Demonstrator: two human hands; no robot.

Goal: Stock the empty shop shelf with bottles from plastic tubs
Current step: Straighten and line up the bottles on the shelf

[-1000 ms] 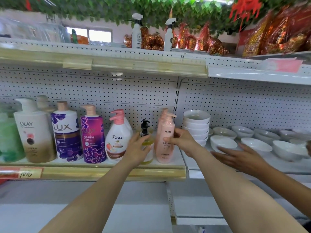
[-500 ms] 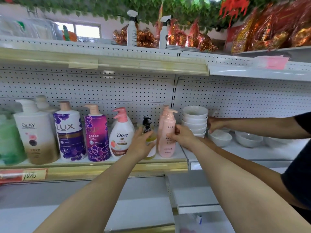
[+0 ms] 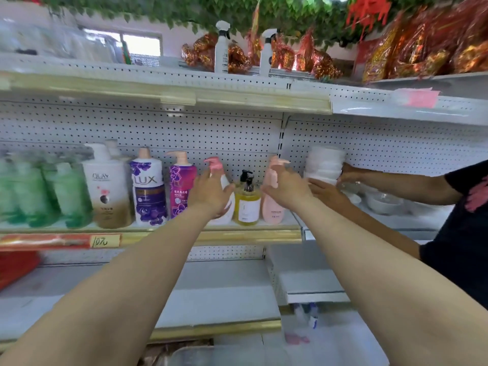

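On the middle shelf (image 3: 237,235) stands a row of pump bottles: green ones (image 3: 39,194), a white Olay bottle (image 3: 108,188), a purple Lux bottle (image 3: 149,191), a magenta bottle (image 3: 182,191), a white bottle with a pink pump (image 3: 215,163), a yellow bottle with a black pump (image 3: 247,204) and a pink bottle (image 3: 272,210). My left hand (image 3: 211,192) hovers in front of the white bottle, fingers straight, thumb near the yellow bottle. In front of the pink bottle, my right hand (image 3: 286,187) is spread and grips nothing.
Another person's hands (image 3: 327,192) hold a stack of white bowls (image 3: 324,162) on the adjoining shelf to the right, close to my right hand. A lower shelf (image 3: 224,286) lies below. A clear plastic tub (image 3: 264,355) shows at the bottom edge. Spray bottles (image 3: 221,48) stand on the top shelf.
My hands have come off the yellow and pink bottles and opened. The other person's near arm has moved up to the bowl stack. The view has swung and blurred.
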